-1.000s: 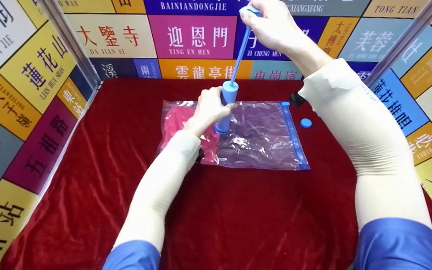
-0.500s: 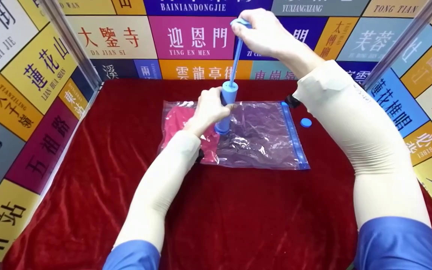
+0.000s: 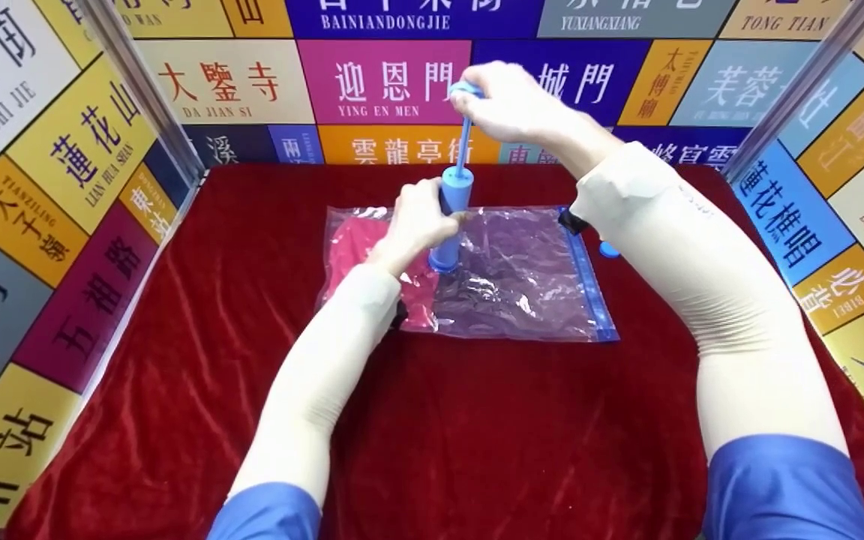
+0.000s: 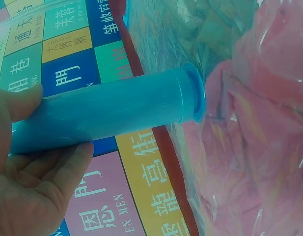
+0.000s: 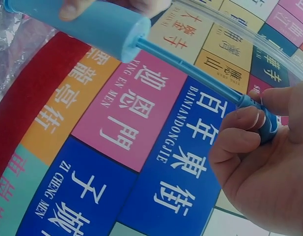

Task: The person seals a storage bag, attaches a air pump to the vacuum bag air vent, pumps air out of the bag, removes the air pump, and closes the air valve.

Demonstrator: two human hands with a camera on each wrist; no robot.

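A light-blue hand pump (image 3: 457, 196) stands nearly upright on a clear plastic storage bag (image 3: 514, 277) in the head view. My left hand (image 3: 418, 219) grips its barrel, fingers and thumb around it, as the left wrist view also shows. The flared foot (image 4: 199, 92) of the barrel meets the bag. Above, my right hand (image 3: 511, 101) holds the pump's handle (image 3: 466, 90), with part of the thin rod (image 5: 190, 71) showing between handle and barrel. Folded pink cloth (image 3: 353, 247) lies inside the bag's left part. A blue zip strip (image 3: 591, 289) runs down its right edge.
A small round blue cap (image 3: 609, 250) lies right of the bag, partly hidden by the right sleeve. Dark red velvet cloth (image 3: 522, 435) covers the table. Panels with printed place names (image 3: 383, 82) rise behind and at both sides.
My right hand has come down and a little left with the handle, and the rod has slid further into the barrel. The left hand and bag stay put.
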